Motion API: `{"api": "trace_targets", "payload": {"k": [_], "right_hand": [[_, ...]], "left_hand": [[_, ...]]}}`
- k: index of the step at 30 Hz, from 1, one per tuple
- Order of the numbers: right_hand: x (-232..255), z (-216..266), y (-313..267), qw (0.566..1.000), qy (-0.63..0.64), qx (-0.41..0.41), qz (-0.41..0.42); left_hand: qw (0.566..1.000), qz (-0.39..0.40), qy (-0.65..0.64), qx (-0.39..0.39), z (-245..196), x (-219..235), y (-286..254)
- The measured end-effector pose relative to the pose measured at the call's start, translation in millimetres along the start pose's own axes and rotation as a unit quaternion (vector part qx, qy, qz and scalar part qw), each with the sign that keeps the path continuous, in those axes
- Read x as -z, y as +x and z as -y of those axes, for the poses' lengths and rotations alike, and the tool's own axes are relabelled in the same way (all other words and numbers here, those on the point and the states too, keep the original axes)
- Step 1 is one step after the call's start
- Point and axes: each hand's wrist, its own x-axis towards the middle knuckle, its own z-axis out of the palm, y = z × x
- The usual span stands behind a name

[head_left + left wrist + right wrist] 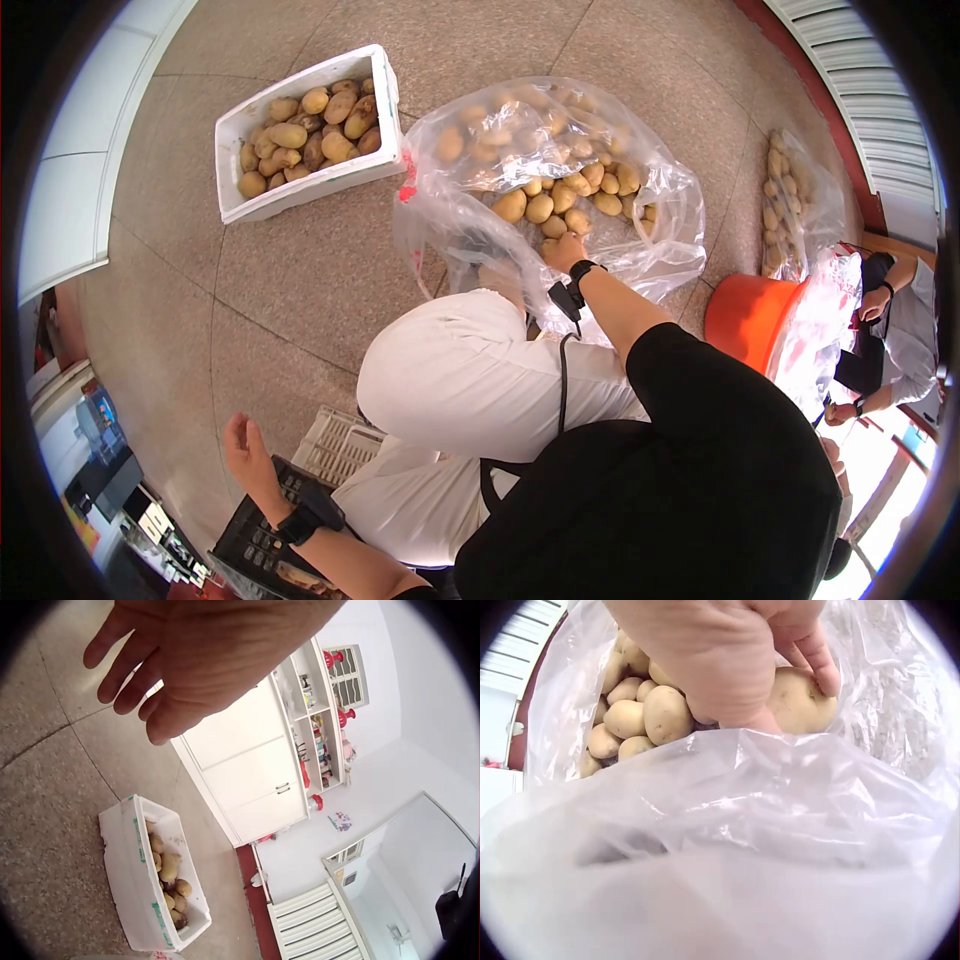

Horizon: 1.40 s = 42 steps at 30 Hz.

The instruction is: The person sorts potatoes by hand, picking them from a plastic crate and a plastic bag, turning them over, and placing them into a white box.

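In the head view my right hand (565, 253) is at the mouth of a big clear plastic bag (450, 215) full of potatoes (540, 208). The right wrist view has that hand (731, 664) gripping one large potato (801, 701), its fingers round the far side; smaller potatoes (624, 718) lie beside it and the bag's film (705, 817) covers the lower part. My left hand (252, 465) hangs in the air at the lower left, holding nothing; its fingers look relaxed in the left wrist view, where the hand (195, 664) fills the top.
A white foam box (310, 190) of potatoes stands left of the bag. On the right are an orange bucket (745, 320) and another bag of potatoes (785, 195), with a person (905, 340) beyond. A black crate (250, 545) is by my left arm.
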Motion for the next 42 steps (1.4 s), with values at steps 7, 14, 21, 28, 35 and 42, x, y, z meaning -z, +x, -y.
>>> {"api": "trace_targets", "payload": {"k": [7, 14, 21, 28, 35, 42], "right_hand": [[0, -28, 0, 0.996, -0.033, 0.069, 0.056], [0, -68, 13, 0.990, 0.120, 0.068, -0.041], [18, -76, 9, 0.947, 0.306, 0.087, -0.044], [25, -81, 44, 0.854, 0.516, -0.068, 0.019], [33, -34, 31, 0.845, 0.528, -0.087, 0.007], [72, -25, 38, 0.887, 0.403, -0.134, 0.179]], "left_hand": [[1.000, 0.005, -0.016, 0.008, 4, 2, 0], [1.000, -0.002, 0.007, 0.018, -3, 3, -4], [1.000, -0.002, 0.012, 0.008, 1, 4, -3], [0.999, -0.005, 0.027, 0.017, -3, 0, 0], [1.000, 0.006, -0.007, 0.003, 0, -1, 3], [1.000, 0.020, 0.000, 0.007, -5, -2, 5]]}}
